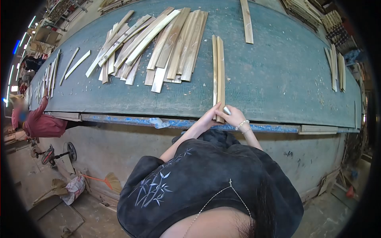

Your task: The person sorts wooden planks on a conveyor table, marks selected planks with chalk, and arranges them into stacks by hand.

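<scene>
Two long wooden strips (221, 75) lie side by side on the green table, pointing away from me, with their near ends at the table's front edge. My left hand (209, 118) is closed on the left side of those near ends. On their right side is my right hand (233, 116), with a small whitish cylindrical object (227, 110) held between its fingers and a bracelet at the wrist. The far side of the object is partly hidden by the fingers.
A loose pile of wooden strips (158, 43) covers the table's left middle. One strip (247, 23) lies at the far edge, several (341, 71) at the right. A person in a red top (43, 121) stands at the far left. A broom (113, 181) is on the floor.
</scene>
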Demonstrator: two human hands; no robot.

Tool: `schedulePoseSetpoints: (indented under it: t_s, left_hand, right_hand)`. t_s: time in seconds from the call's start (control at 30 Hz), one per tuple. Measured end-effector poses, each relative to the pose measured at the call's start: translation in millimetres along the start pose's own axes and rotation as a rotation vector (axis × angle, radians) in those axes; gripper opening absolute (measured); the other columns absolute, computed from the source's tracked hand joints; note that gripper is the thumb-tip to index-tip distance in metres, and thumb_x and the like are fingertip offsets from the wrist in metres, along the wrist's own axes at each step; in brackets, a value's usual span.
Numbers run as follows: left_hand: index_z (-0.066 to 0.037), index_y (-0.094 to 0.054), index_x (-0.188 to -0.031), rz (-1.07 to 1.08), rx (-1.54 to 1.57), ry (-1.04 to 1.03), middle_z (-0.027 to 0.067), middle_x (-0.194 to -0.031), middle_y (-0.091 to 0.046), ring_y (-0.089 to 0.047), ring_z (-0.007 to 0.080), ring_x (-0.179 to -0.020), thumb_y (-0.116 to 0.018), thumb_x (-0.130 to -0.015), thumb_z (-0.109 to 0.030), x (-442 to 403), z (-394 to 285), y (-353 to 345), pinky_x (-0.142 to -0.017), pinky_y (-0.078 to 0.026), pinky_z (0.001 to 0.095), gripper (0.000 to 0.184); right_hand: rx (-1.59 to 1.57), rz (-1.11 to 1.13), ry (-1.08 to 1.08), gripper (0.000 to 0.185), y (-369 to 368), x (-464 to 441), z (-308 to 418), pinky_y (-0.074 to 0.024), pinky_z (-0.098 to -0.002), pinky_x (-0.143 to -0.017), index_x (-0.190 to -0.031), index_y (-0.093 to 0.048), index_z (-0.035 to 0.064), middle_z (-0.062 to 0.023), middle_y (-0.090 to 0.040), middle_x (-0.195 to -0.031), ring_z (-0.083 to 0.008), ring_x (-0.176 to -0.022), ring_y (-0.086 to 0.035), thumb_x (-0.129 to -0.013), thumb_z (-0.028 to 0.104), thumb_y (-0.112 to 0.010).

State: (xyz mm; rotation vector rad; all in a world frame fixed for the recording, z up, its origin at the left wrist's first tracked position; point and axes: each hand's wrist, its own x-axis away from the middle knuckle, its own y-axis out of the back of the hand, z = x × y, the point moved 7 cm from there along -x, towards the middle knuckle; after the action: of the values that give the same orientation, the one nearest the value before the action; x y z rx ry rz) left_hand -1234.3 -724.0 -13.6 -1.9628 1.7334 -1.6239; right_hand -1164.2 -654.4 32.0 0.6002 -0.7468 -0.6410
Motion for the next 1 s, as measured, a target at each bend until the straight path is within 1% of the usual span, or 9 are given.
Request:
schedulePoseSetpoints:
  t_s: [0.07,0.17,0.27,0.37,0.57,0.67,0.77,0.9,1.0]
  left_hand:
    - [-0.003,-0.039,-0.116,0.018,0.158,0.073,0.0097,-0.098,-0.051,-0.052,0.0204,-0.091,-0.044,-0.084,-0.033,-3,7,-4,-0.080,-0.045,0.0383,0.045]
    - [-0.003,-0.048,-0.107,0.068,0.184,0.102,0.0084,-0.085,-0.053,-0.055,0.0195,-0.082,-0.051,-0.082,-0.025,-10,15,-2,-0.075,-0.048,0.0371,0.034]
    - [-0.002,-0.052,-0.098,-0.036,0.065,0.080,0.0073,-0.078,-0.054,-0.056,0.0180,-0.073,-0.053,-0.080,-0.021,-8,12,6,-0.069,-0.050,0.0346,0.026]
    - [-0.001,-0.052,-0.096,-0.106,-0.029,0.074,0.0068,-0.076,-0.053,-0.056,0.0173,-0.072,-0.053,-0.079,-0.020,-2,7,6,-0.067,-0.050,0.0332,0.025]
    - [-0.001,-0.047,-0.103,-0.148,-0.132,0.046,0.0062,-0.078,-0.051,-0.054,0.0168,-0.075,-0.048,-0.082,-0.023,3,-1,6,-0.070,-0.049,0.0341,0.030]
    - [-0.001,-0.047,-0.101,-0.149,-0.156,0.061,0.0072,-0.079,-0.052,-0.055,0.0176,-0.074,-0.050,-0.081,-0.023,-1,4,9,-0.068,-0.050,0.0338,0.030]
    - [-0.001,-0.047,-0.099,-0.157,-0.142,0.059,0.0083,-0.080,-0.052,-0.056,0.0180,-0.073,-0.051,-0.081,-0.022,-2,5,9,-0.067,-0.050,0.0341,0.028]
    - [-0.001,-0.046,-0.100,-0.143,-0.154,0.049,0.0073,-0.079,-0.051,-0.055,0.0173,-0.073,-0.049,-0.082,-0.022,1,3,2,-0.069,-0.049,0.0341,0.028]
    - [-0.001,-0.046,-0.100,-0.143,-0.154,0.037,0.0066,-0.078,-0.051,-0.054,0.0167,-0.073,-0.048,-0.082,-0.022,2,-1,2,-0.070,-0.049,0.0339,0.028]
  right_hand:
    - [-0.347,0.028,-0.045,0.054,0,6,-21,-0.0435,-0.0285,-0.057,-0.095,-0.054,-0.0001,-0.0082,-0.058,-0.066,-0.0166,-0.063,-0.056,-0.066,0.045,-0.064]
    - [-0.331,-0.155,-0.166,0.046,29,42,-55,-0.0430,-0.0266,-0.054,-0.095,-0.054,0.0018,-0.0071,-0.057,-0.065,-0.0133,-0.059,-0.055,-0.068,0.038,-0.065]
    - [-0.554,0.128,-0.168,0.031,-2,68,-104,-0.0407,-0.0204,-0.047,-0.099,-0.052,0.0037,-0.0034,-0.056,-0.062,-0.0071,-0.049,-0.051,-0.073,0.018,-0.063]
    - [-0.767,0.200,-0.394,0.032,-39,72,-148,-0.0378,-0.0198,-0.042,-0.103,-0.050,0.0027,-0.0033,-0.054,-0.062,-0.0073,-0.049,-0.050,-0.076,0.017,-0.061]
    - [-1.521,-0.763,-0.677,0.047,-69,81,-212,-0.0509,-0.0370,-0.052,-0.113,-0.023,0.0058,-0.0173,-0.052,-0.076,-0.0238,-0.058,-0.056,-0.075,-0.002,-0.051]
    - [-1.439,-1.117,-0.758,0.056,-65,89,-220,-0.0494,-0.0362,-0.057,-0.116,-0.020,0.0043,-0.0161,-0.052,-0.081,-0.0228,-0.064,-0.055,-0.072,-0.001,-0.054]
    - [-1.010,-0.999,-0.730,0.066,-50,95,-220,-0.0475,-0.0302,-0.057,-0.120,-0.020,0.0013,-0.0140,-0.052,-0.083,-0.0201,-0.071,-0.055,-0.069,0.004,-0.061]
    - [-0.950,-1.063,-0.748,0.068,-34,138,-228,-0.0439,-0.0300,-0.069,-0.121,-0.026,-0.0018,-0.0145,-0.053,-0.088,-0.0198,-0.080,-0.052,-0.067,0.012,-0.065]
    - [-0.534,-1.196,-0.833,0.062,-76,209,-285,-0.0400,-0.0359,-0.080,-0.117,-0.035,-0.0037,-0.0180,-0.053,-0.099,-0.0278,-0.091,-0.051,-0.067,0.019,-0.065]
